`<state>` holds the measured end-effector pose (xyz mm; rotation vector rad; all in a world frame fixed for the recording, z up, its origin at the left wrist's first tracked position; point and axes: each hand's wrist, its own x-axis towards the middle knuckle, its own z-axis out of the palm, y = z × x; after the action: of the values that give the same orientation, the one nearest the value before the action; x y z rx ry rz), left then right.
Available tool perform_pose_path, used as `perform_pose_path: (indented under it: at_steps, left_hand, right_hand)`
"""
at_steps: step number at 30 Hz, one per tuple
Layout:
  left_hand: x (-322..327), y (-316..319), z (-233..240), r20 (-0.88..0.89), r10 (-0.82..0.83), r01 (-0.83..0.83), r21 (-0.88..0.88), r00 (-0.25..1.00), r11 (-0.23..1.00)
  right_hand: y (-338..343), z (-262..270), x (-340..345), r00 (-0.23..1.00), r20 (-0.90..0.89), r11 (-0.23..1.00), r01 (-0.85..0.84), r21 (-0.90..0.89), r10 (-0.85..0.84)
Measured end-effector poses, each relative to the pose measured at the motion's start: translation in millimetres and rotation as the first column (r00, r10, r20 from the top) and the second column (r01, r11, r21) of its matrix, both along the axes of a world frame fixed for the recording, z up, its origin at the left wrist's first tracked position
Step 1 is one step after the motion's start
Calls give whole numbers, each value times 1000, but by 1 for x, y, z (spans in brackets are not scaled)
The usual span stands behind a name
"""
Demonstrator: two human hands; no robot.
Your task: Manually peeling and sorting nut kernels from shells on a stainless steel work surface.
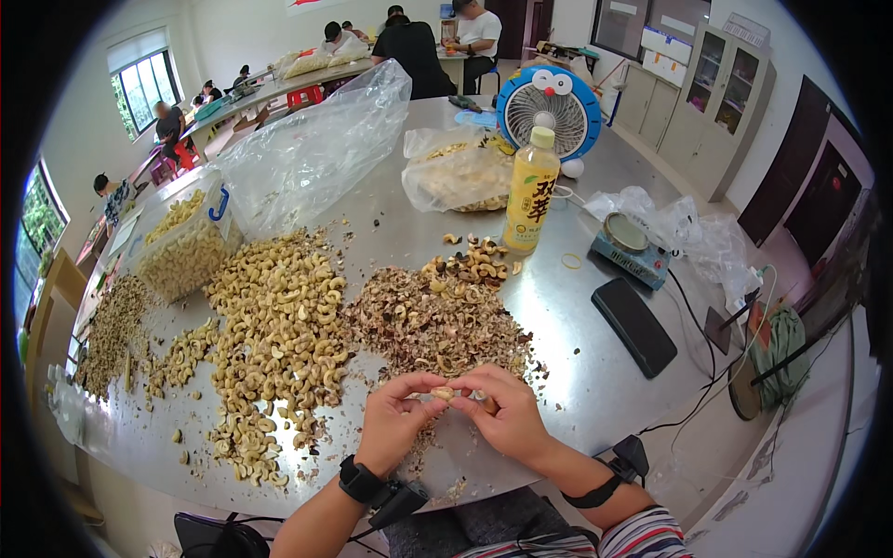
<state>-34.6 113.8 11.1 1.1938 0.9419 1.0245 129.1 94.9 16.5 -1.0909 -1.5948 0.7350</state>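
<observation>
A single cashew nut point(442, 393) is pinched between the fingertips of both hands, just above the near part of the metal table point(558, 446). My left hand point(396, 417) grips it from the left, thumb below and index finger above. My right hand point(504, 410) grips it from the right and also has a small tool with a brown handle point(486, 402) tucked in its fingers; the tool's far end is hidden. Right beyond my hands spreads a heap of brown cashew skins point(432, 321). To the left lies a big pile of pale cashew kernels point(279, 314).
Darker cashews point(481, 261) lie behind the skins, near a yellow drink bottle point(531, 192). A plastic tub of cashews point(188, 244) and small nut fragments point(111, 335) are at left. A phone point(633, 328), blue box point(630, 252) and fan point(549, 111) stand right. People sit farther back.
</observation>
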Motion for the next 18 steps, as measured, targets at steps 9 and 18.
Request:
perform_pose_path:
  at_steps: [9,18]
  left_hand:
    - [-6,3,-5,206,46,-12,-163,977,986]
    - [-9,6,-10,280,73,-11,-214,957,977]
  right_hand:
    - [1,0,-1,994,110,1000,-24,-15,26]
    - [3,-5,1,970,219,989,-125,83,104]
